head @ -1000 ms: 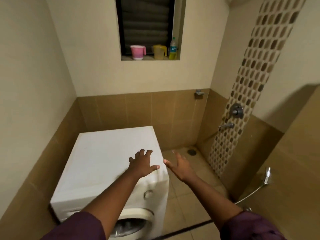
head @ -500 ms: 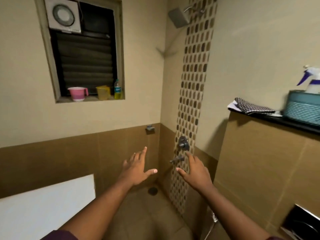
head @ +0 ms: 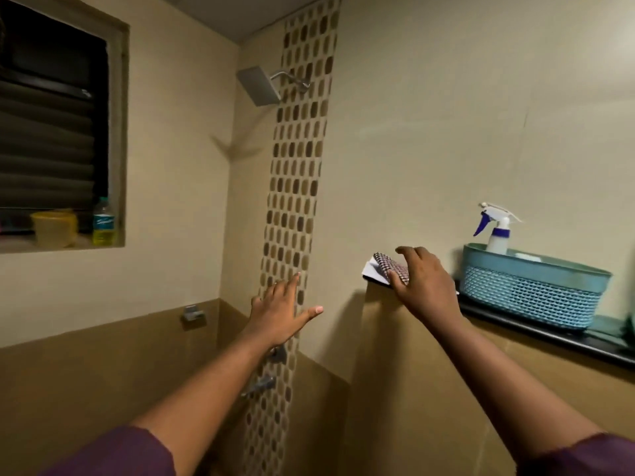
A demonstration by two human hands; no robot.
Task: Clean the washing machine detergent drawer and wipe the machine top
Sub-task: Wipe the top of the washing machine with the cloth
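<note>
My right hand (head: pixel 424 286) lies on the checked cloth (head: pixel 390 266) at the near end of the dark ledge (head: pixel 536 329). Its fingers are bent over the folded fabric and the thumb sits at the ledge's front edge, but I cannot tell whether I have actually closed a grip on the cloth or am only touching it. The cloth sits on top of something white and flat (head: pixel 372 271), which pokes out past the ledge's corner.

My left hand (head: pixel 281 312) is held out in the air in front of the mosaic tile strip (head: pixel 295 187), fingers straight and spread, thumb out to the side, holding nothing.

Further along the ledge, well apart from the cloth, stands a teal woven-pattern basket (head: pixel 531 290) with a spray bottle (head: pixel 496 228) standing upright inside it, its blue trigger pointing towards me.

A square shower head (head: pixel 258 85) juts from the tile strip above. On the window sill (head: pixel 62 245) to my left stand a yellow tub (head: pixel 55 226) and, just beside it, a bottle of yellow liquid (head: pixel 103 221).
</note>
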